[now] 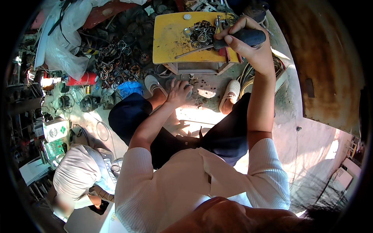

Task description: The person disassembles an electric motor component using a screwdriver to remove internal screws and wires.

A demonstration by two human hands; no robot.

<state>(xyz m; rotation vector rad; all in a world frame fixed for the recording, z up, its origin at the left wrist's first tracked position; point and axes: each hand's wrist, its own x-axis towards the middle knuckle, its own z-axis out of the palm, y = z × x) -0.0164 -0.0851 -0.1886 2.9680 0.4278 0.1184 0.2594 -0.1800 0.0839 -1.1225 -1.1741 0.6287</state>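
My right hand [250,48] is closed round the thick black handle of a screwdriver [196,50]. Its metal shaft reaches left above a low yellow table [167,42]. Close by on the tabletop lie a heap of dark and shiny metal rings and small parts [202,33] and a tool with red handles [223,52], partly hidden by the screwdriver. Below the table's near edge, my left hand [178,93] is low between my knees, its fingers bent over a greyish, roundish thing [189,91] that they mostly cover.
Left of the table are a large pile of metal rings and parts [116,58], a blue cloth or bag [130,89] and a red cylinder [82,79]. Coiled hoses [247,77] lie right. A rusty brown panel [326,58] stands far right. Another person [77,169] bends at lower left.
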